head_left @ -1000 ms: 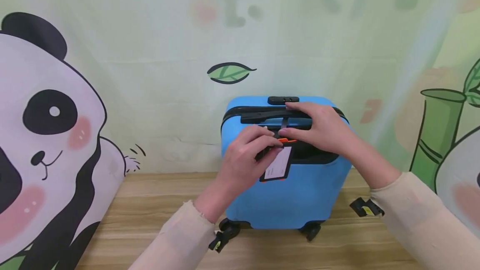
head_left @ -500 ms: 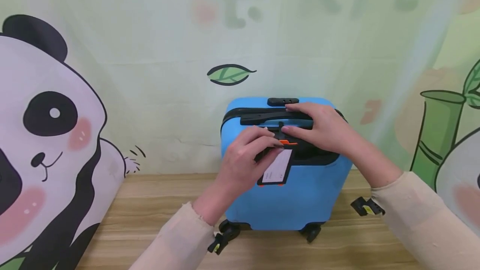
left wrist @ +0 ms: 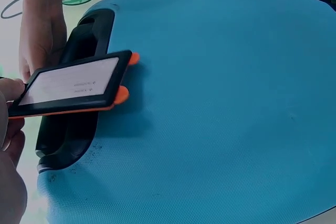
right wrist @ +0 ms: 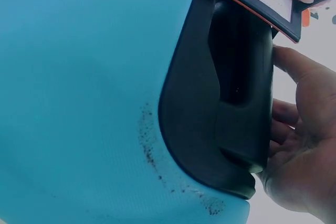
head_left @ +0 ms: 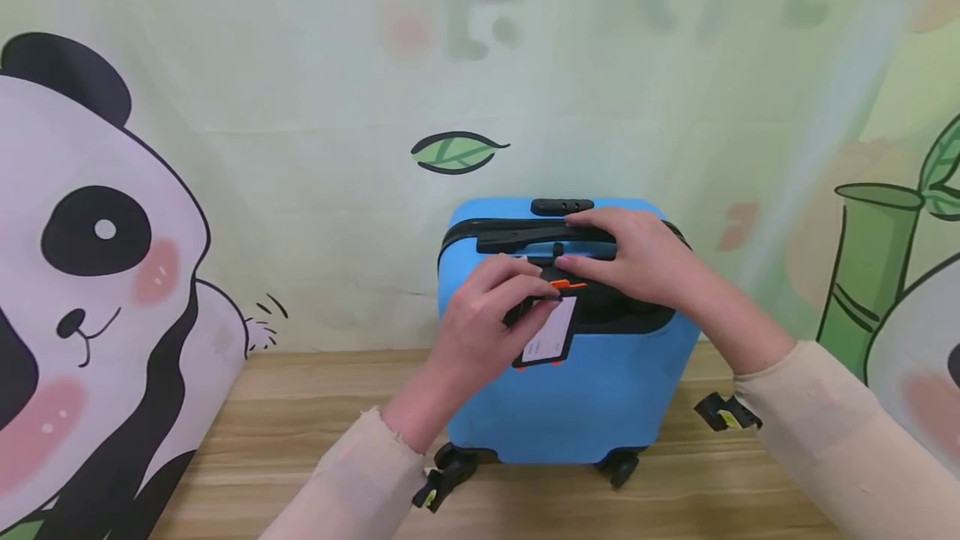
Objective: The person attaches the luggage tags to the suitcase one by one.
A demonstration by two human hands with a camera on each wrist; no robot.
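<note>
Backdrop (head_left: 315, 65): pale green cloth printed with pandas (head_left: 168, 198) and bamboo (head_left: 870, 265)
Surface (head_left: 300, 407): wood-grain, bearing the blue suitcase (head_left: 570, 407), upright on black wheels (head_left: 619, 467)
Luggage tag (head_left: 550, 336): black-framed, white-faced, orange-trimmed, tilted before the suitcase's upper front, lower end clear of it
Left hand (head_left: 483, 307): finger and thumb pinch the tag near its upper end
Right hand (head_left: 641, 261): thumb and fingers apart at top handle (head_left: 517, 241); cannot tell if gripping
</note>
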